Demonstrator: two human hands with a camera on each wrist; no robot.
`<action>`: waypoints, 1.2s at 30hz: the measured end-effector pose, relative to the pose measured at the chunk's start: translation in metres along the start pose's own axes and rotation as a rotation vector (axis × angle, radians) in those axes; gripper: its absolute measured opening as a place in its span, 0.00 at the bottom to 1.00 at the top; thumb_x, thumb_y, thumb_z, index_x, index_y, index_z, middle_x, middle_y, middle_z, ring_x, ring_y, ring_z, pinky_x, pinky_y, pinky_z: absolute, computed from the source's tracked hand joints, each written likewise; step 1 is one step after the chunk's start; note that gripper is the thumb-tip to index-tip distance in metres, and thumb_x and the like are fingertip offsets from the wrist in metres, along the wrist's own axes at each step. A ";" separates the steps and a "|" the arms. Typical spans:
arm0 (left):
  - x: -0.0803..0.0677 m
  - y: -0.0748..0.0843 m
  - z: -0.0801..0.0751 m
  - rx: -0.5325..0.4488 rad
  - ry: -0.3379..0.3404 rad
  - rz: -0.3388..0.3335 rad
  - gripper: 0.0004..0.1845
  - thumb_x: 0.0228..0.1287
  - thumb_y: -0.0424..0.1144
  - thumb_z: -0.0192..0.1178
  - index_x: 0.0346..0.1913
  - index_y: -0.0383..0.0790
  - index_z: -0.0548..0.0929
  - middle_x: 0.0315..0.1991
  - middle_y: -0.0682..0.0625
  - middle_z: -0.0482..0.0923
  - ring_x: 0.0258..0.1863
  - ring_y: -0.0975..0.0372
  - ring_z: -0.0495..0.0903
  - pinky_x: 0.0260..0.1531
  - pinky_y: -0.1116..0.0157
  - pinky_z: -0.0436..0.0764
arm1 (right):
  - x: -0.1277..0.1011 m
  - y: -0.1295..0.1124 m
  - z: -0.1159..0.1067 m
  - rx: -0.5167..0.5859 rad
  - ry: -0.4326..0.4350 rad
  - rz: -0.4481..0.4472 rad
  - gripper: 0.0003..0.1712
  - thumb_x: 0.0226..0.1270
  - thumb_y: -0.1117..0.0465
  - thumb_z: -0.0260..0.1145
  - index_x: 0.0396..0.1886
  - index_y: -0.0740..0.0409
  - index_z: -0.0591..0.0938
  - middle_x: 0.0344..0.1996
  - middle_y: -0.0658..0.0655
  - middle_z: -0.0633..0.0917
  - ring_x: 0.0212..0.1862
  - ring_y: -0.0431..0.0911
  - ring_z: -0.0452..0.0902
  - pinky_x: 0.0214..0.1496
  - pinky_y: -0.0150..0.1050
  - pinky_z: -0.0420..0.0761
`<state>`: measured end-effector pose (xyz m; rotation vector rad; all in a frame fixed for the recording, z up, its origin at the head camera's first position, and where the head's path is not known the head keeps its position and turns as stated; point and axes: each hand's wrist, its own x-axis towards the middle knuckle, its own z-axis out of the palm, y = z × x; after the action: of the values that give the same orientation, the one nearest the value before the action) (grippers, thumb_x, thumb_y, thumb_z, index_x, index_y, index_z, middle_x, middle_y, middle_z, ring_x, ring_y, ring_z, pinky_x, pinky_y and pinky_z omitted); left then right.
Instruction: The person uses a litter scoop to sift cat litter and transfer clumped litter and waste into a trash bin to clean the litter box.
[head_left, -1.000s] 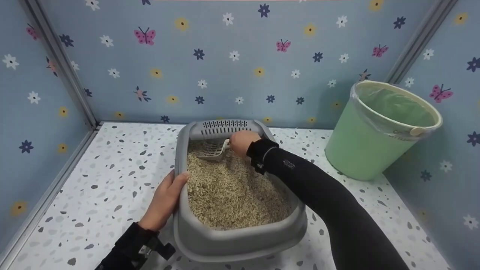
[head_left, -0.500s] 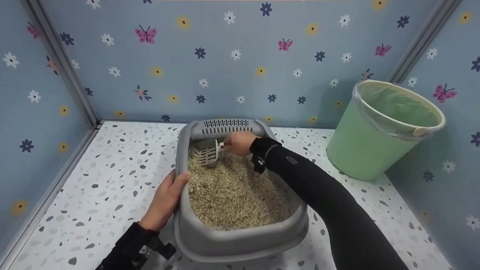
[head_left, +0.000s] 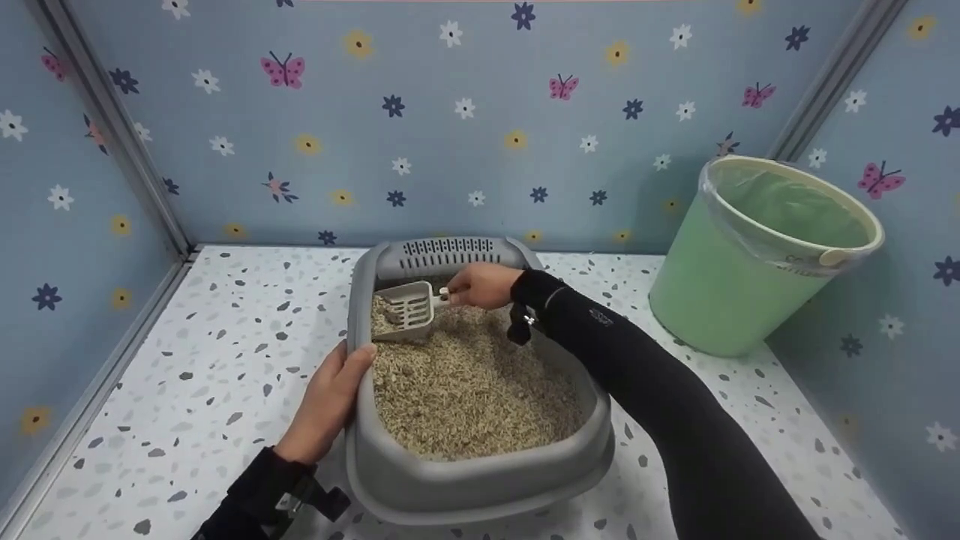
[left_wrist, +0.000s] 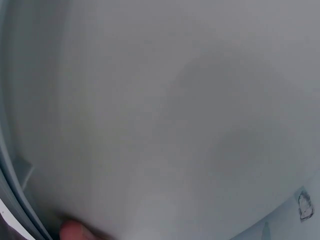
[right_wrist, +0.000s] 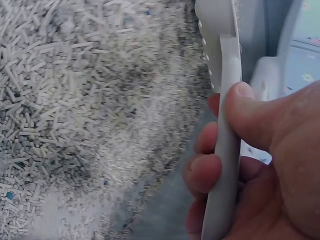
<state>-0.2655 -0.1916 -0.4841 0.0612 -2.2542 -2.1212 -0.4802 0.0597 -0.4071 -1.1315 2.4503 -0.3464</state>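
Observation:
A grey litter box [head_left: 480, 471] holds pale, pellet-like litter [head_left: 480, 390]. My right hand [head_left: 484, 285] grips the handle of a slotted litter scoop [head_left: 414, 306] above the litter at the back left. Some litter lies in the scoop's left part. The right wrist view shows the fingers and thumb wrapped round the light handle [right_wrist: 227, 145], with the scoop's head partly cut off. My left hand [head_left: 330, 401] holds the box's left side, thumb over the rim. One fingertip [left_wrist: 75, 231] shows against the grey wall in the left wrist view; the other fingers are hidden.
At the right stands a green waste bin [head_left: 720, 277] with a cream rim and a clear liner. The white speckled surface [head_left: 217, 352] is bounded by blue flowered panels [head_left: 442, 127] at the back and both sides.
The scoop has risen from the litter at the back, shifted left and turned flatter, with litter now showing in it. The left hand stays on the box's side.

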 end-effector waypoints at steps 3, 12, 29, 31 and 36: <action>0.000 -0.001 -0.001 0.005 -0.002 -0.007 0.27 0.89 0.53 0.54 0.74 0.35 0.74 0.51 0.38 0.80 0.49 0.51 0.83 0.53 0.64 0.79 | -0.009 0.002 -0.007 0.007 -0.004 0.009 0.14 0.92 0.59 0.59 0.42 0.60 0.84 0.26 0.48 0.69 0.30 0.43 0.60 0.44 0.40 0.62; -0.001 0.002 -0.002 0.012 0.002 -0.009 0.27 0.89 0.53 0.55 0.75 0.36 0.74 0.54 0.34 0.80 0.51 0.48 0.84 0.54 0.63 0.82 | -0.042 0.015 -0.029 -0.055 -0.043 0.030 0.15 0.89 0.61 0.62 0.38 0.63 0.85 0.23 0.46 0.73 0.27 0.41 0.64 0.37 0.37 0.65; 0.001 0.001 0.000 0.052 0.001 -0.020 0.31 0.88 0.56 0.55 0.78 0.37 0.73 0.59 0.37 0.76 0.59 0.50 0.78 0.62 0.61 0.75 | -0.088 -0.005 -0.042 -0.203 -0.125 0.015 0.14 0.87 0.62 0.64 0.34 0.58 0.84 0.24 0.47 0.69 0.27 0.42 0.62 0.39 0.40 0.66; 0.001 0.000 0.000 0.053 0.001 -0.024 0.30 0.88 0.56 0.54 0.77 0.37 0.73 0.60 0.36 0.77 0.60 0.50 0.79 0.63 0.61 0.75 | -0.092 -0.010 -0.039 -0.254 -0.134 0.012 0.15 0.87 0.62 0.64 0.34 0.59 0.85 0.25 0.49 0.75 0.28 0.43 0.67 0.40 0.42 0.71; 0.000 -0.001 -0.001 0.045 0.002 -0.031 0.30 0.89 0.55 0.54 0.76 0.36 0.73 0.57 0.35 0.77 0.57 0.49 0.80 0.59 0.63 0.77 | -0.095 -0.033 -0.028 -0.374 -0.134 0.052 0.16 0.88 0.54 0.65 0.40 0.59 0.89 0.34 0.55 0.87 0.34 0.48 0.79 0.48 0.49 0.83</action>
<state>-0.2659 -0.1931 -0.4854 0.0999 -2.3151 -2.0837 -0.4157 0.1129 -0.3445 -1.1883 2.4801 0.2075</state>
